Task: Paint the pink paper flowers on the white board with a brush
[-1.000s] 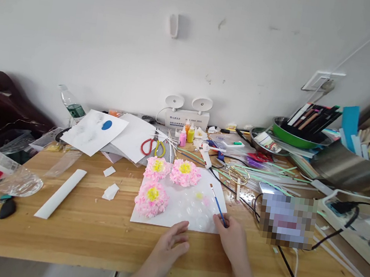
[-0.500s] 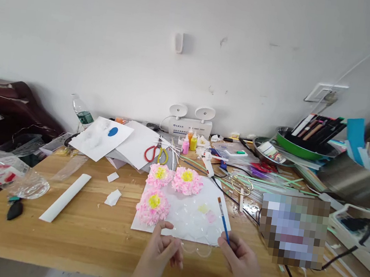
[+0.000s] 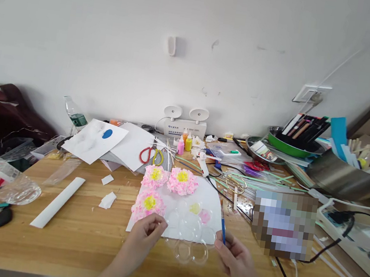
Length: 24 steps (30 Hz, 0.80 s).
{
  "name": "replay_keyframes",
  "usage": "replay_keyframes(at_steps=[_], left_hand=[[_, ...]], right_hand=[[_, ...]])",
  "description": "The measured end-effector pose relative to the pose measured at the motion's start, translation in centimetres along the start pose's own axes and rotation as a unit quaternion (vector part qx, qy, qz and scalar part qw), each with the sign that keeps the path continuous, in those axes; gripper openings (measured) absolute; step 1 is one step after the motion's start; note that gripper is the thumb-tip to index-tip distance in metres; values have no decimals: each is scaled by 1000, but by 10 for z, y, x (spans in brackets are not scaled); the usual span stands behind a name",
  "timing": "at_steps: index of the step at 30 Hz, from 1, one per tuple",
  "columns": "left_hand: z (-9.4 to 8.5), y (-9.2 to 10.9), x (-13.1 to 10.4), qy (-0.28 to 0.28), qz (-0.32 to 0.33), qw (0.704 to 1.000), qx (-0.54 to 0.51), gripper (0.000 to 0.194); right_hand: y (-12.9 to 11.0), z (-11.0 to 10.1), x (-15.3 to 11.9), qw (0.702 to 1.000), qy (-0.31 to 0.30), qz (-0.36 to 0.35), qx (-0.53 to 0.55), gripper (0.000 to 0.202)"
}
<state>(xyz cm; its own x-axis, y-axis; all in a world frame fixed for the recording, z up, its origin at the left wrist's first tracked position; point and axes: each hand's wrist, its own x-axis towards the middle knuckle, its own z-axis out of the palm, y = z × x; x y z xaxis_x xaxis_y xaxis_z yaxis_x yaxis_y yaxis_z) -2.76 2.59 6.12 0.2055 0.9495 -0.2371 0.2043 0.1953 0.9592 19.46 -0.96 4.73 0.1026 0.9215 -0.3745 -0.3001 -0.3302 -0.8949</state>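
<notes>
A clear plastic paint palette (image 3: 189,229) with round wells sits over the front of the white sheet (image 3: 213,193), its near wells past the sheet's edge. Pinched at its left rim are the fingers of my left hand (image 3: 146,235). Closed around a blue-handled paintbrush (image 3: 223,231), bristles up, my right hand (image 3: 235,255) is at the palette's right rim; whether it also grips the rim I cannot tell. Pink and yellow paint shows in two wells. Three fluffy pink flowers with yellow centres, one being the near flower (image 3: 150,204), lie along the sheet's left and back.
Behind the sheet are red-and-yellow-handled scissors (image 3: 151,156), a pink paint bottle (image 3: 180,146) and a glue gun (image 3: 203,165). A rolled white paper (image 3: 58,202) lies left. To the right are a blurred-out object (image 3: 283,225), cables and a power strip (image 3: 347,230).
My left hand has closed its fingers at the palette's left rim. The palette has shifted slightly and shows more clearly. The brush in my right hand stands more upright. The view has turned slightly.
</notes>
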Motion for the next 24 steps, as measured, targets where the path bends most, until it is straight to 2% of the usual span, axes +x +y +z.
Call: replay_keyframes(at_steps=[5,9,11,14,19,21,24], left_hand=[[-7,19,10,-15,38,999,35,32],[-25,39,39,21,101,991,90,28],[-38,50,66,37,120,985,120,25],[-55,59,119,61,116,981,145,26],[-77,57,203,103,111,963,224,23],[-84,56,225,104,122,951,263,24],[-92,57,245,88,142,932,321,25]], right_hand=[[3,2,1,1000,3,-7,0,46],[2,2,4,1000,26,-3,1,53],[1,0,5,999,51,3,6,58],[-1,-4,4,996,81,11,15,63],[9,-19,1,994,104,17,35,64],[18,-29,0,992,116,23,30,63],[32,-45,-1,990,139,30,22,60]])
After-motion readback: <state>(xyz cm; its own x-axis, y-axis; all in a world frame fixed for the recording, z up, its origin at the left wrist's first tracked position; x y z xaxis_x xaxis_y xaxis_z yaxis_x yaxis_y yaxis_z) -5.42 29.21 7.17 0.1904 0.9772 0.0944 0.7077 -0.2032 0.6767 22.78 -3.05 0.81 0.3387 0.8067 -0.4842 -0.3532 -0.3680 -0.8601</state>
